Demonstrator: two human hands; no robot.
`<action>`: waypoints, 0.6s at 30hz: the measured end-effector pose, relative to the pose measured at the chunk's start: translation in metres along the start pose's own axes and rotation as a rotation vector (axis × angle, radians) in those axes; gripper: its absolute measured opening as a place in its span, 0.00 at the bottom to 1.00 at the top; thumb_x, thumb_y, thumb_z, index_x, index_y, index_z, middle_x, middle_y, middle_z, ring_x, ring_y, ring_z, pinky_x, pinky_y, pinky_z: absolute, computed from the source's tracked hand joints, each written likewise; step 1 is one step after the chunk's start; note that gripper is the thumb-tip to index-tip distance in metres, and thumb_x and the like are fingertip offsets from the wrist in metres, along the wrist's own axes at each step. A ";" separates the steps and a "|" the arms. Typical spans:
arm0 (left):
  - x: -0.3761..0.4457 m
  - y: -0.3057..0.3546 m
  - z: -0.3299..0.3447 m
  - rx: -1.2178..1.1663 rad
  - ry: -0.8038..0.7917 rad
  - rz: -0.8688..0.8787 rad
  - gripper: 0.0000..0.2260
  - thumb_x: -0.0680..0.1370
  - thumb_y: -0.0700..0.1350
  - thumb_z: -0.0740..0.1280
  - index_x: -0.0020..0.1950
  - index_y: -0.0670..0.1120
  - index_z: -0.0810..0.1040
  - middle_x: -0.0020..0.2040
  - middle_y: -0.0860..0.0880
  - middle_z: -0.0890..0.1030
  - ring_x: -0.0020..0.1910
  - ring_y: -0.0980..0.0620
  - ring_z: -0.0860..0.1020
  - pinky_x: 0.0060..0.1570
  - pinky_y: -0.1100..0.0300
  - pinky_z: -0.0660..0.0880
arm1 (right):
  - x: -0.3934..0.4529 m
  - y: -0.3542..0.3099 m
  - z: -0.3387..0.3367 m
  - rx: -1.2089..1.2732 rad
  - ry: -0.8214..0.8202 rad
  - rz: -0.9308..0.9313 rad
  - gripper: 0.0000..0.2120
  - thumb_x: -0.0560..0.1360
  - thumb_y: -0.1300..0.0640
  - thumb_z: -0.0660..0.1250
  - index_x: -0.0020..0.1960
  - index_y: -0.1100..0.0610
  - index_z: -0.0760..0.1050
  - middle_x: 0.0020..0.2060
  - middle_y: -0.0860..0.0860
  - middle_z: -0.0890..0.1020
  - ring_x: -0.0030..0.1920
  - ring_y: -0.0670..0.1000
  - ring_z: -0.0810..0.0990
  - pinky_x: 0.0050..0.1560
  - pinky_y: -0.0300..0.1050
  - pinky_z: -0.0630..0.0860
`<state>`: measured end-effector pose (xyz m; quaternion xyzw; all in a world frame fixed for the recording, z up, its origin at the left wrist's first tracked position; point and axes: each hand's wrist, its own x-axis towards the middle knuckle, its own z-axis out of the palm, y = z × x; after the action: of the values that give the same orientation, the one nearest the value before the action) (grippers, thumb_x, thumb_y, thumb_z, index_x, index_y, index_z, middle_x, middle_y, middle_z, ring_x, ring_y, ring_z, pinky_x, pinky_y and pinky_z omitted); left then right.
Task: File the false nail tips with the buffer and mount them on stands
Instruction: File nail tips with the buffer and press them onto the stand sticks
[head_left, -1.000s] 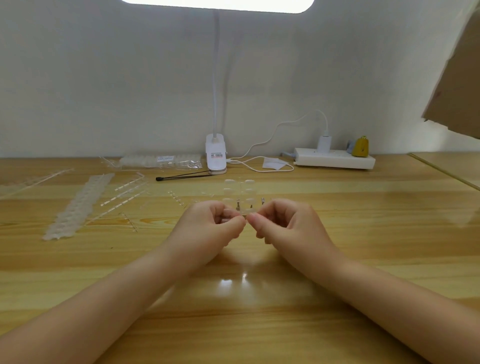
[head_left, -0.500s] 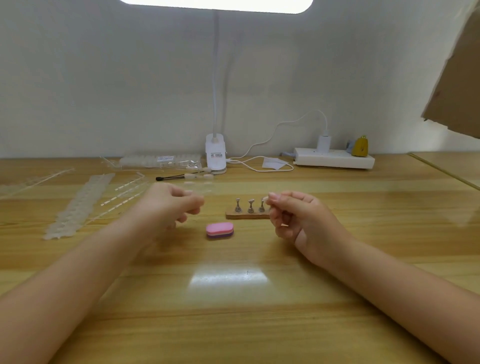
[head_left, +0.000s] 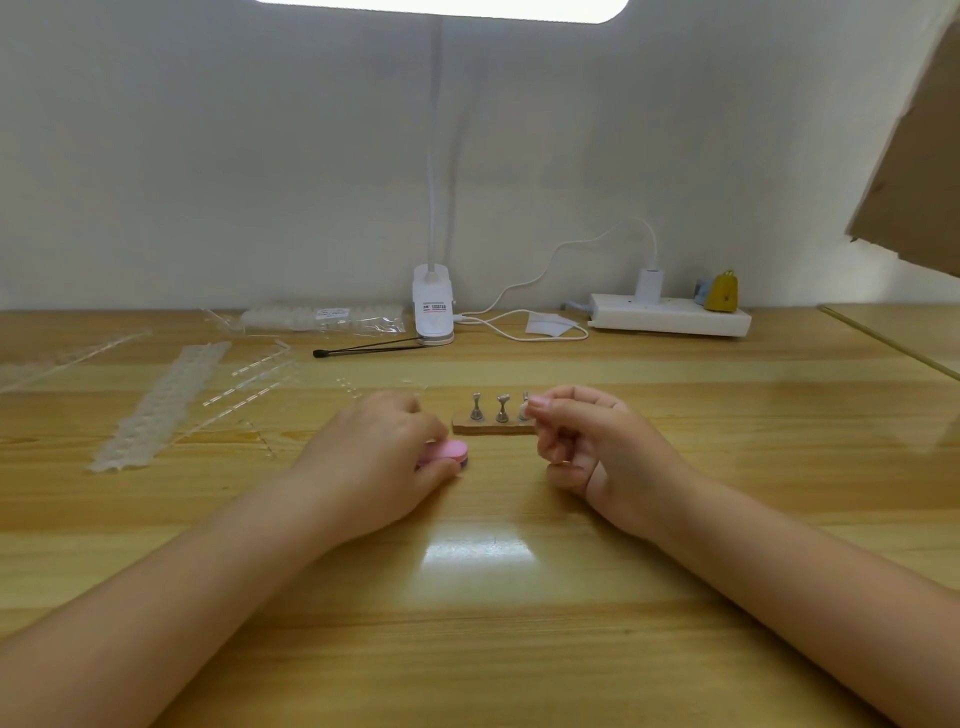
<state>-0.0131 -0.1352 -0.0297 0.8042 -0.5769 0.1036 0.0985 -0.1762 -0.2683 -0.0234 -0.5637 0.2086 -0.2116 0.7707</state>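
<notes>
At the table's (head_left: 519, 597) middle, a left hand (head_left: 374, 457) closes its fingers on the pink buffer (head_left: 451, 451) while the right hand (head_left: 587, 441) pinches a nail tip (head_left: 525, 410), barely visible, beside 3 stands (head_left: 493, 415); light, even strokes would suit.

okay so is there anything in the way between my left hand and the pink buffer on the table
Nothing visible is in the way. Your left hand is already on the pink buffer, fingers curled over it and thumb at its near edge. The wooden stand base sits just beyond and to the right, apart from the buffer.
</notes>
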 end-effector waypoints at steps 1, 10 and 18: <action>-0.001 0.000 0.000 -0.005 -0.011 0.010 0.18 0.78 0.62 0.58 0.57 0.54 0.78 0.49 0.54 0.74 0.52 0.53 0.71 0.47 0.59 0.68 | 0.000 0.000 0.000 0.015 -0.010 0.008 0.09 0.68 0.59 0.71 0.46 0.61 0.75 0.27 0.50 0.71 0.25 0.44 0.65 0.21 0.34 0.59; -0.011 0.038 -0.005 -0.226 0.520 0.365 0.08 0.81 0.51 0.63 0.56 0.51 0.77 0.50 0.54 0.75 0.46 0.57 0.73 0.49 0.65 0.68 | 0.005 0.003 0.000 0.159 -0.046 0.073 0.04 0.68 0.58 0.68 0.37 0.59 0.77 0.29 0.50 0.63 0.23 0.42 0.59 0.17 0.31 0.55; -0.009 0.017 0.002 -0.043 0.719 0.357 0.17 0.73 0.39 0.73 0.56 0.55 0.73 0.48 0.46 0.80 0.44 0.44 0.76 0.46 0.52 0.72 | 0.004 0.006 0.002 0.116 -0.178 0.130 0.04 0.68 0.57 0.67 0.37 0.57 0.76 0.27 0.48 0.64 0.25 0.42 0.60 0.19 0.31 0.55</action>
<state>-0.0322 -0.1334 -0.0338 0.6017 -0.6383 0.3818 0.2911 -0.1716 -0.2672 -0.0285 -0.5201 0.1629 -0.1218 0.8295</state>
